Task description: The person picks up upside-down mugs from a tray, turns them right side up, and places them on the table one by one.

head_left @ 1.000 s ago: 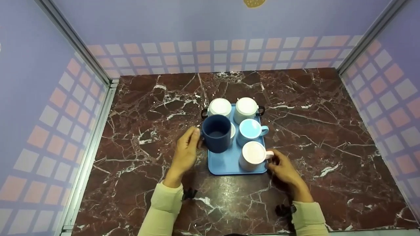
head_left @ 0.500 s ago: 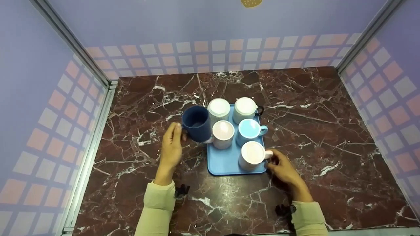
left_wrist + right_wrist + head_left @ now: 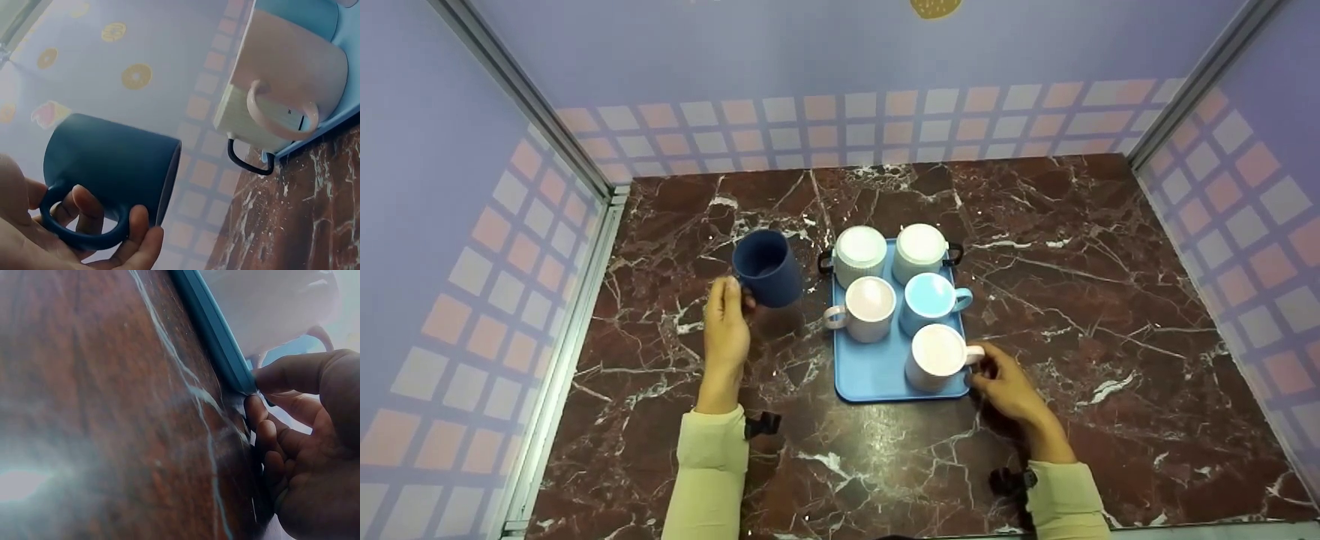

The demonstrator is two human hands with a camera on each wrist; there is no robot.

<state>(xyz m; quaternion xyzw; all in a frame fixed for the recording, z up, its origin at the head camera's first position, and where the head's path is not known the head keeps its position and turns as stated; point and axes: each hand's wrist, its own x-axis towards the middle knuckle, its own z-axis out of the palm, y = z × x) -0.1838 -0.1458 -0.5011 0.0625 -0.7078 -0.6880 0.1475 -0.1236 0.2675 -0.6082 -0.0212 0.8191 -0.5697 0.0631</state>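
Observation:
A navy blue mug (image 3: 767, 268) is held by its handle in my left hand (image 3: 726, 322), to the left of the tray. In the left wrist view, fingers curl through and around the navy handle (image 3: 84, 239). A light blue tray (image 3: 870, 375) carries several mugs. My right hand (image 3: 1011, 384) pinches the tray's front right corner, with the thumb above and curled fingers below the rim in the right wrist view. Right beside that hand stands a pale pink mug (image 3: 936, 360), its handle pointing at the fingers.
Also on the tray are a second pale pink mug (image 3: 870, 311), a light blue mug (image 3: 928, 304), and two white mugs with black handles, one back left (image 3: 859, 255) and one back right (image 3: 919, 253). Patterned panels (image 3: 840, 124) border the dark marble tabletop (image 3: 1080, 300).
My left hand has carried the navy mug leftward from over the tray to beside it, uncovering the pink mug on the tray's left side. The right hand has stayed at the corner.

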